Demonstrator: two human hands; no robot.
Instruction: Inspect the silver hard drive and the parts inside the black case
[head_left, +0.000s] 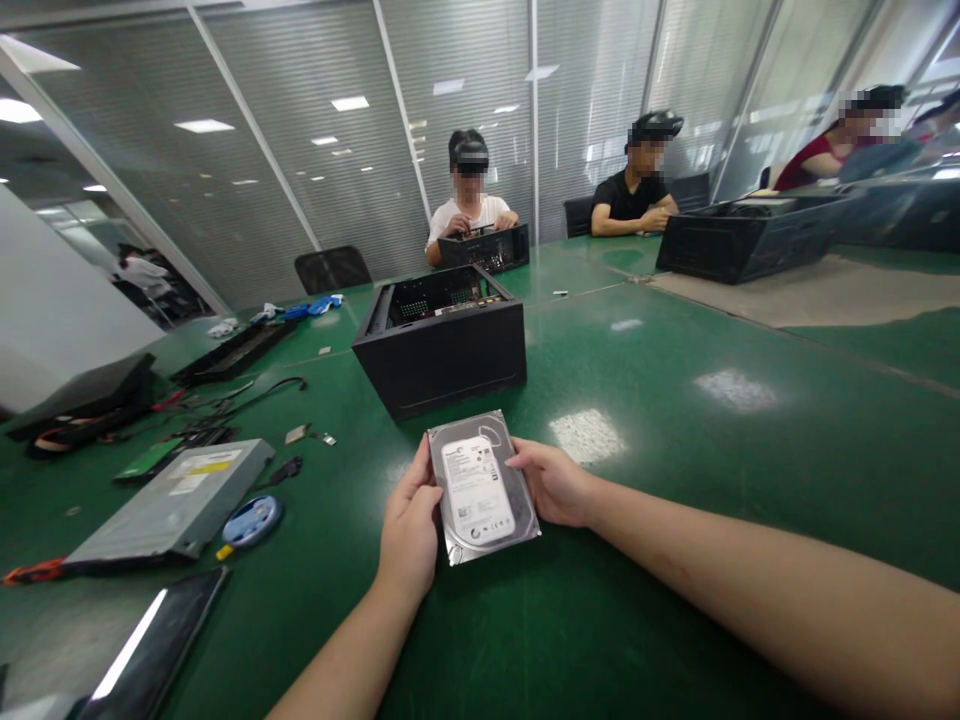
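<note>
A silver hard drive with a white label faces up at me, held by its two long edges above the green table. My left hand grips the left edge, thumb along the side. On the opposite edge my right hand is closed, its thumb near the label. The undersides of both grips are hidden behind the drive. Just beyond it stands a black computer case, open at the top, with some parts visible inside.
To the left lie a silver optical drive, a blue round object, a green circuit board, cables and a dark flat panel. Across the table, people sit by other cases, including a large black case on cardboard.
</note>
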